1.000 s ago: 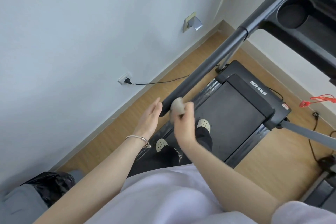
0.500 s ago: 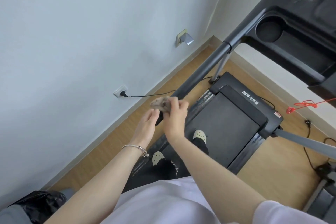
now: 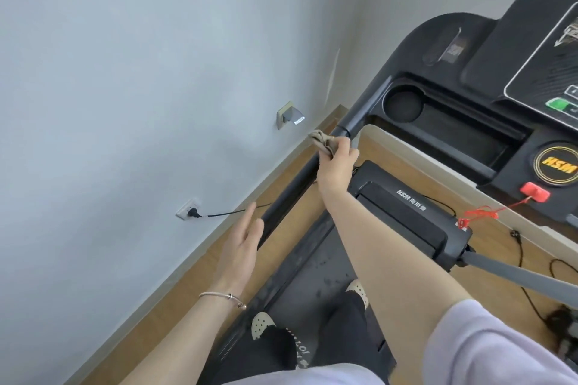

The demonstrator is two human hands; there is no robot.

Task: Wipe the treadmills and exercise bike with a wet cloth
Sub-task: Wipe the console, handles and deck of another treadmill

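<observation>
- Under the right hand, a bunched cloth is gripped against the treadmill handrail, near its top
- Left hand, fingers straight, holds nothing
- Console, belt and bike look still to do

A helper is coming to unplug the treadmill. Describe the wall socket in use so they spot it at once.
Start at the pale wall left of the treadmill and look low, near the skirting. The socket in use is the white one nearer the person, with a black plug and a thin black cable running towards the treadmill. The other wall fitting, farther along and higher, has no cable.
</observation>
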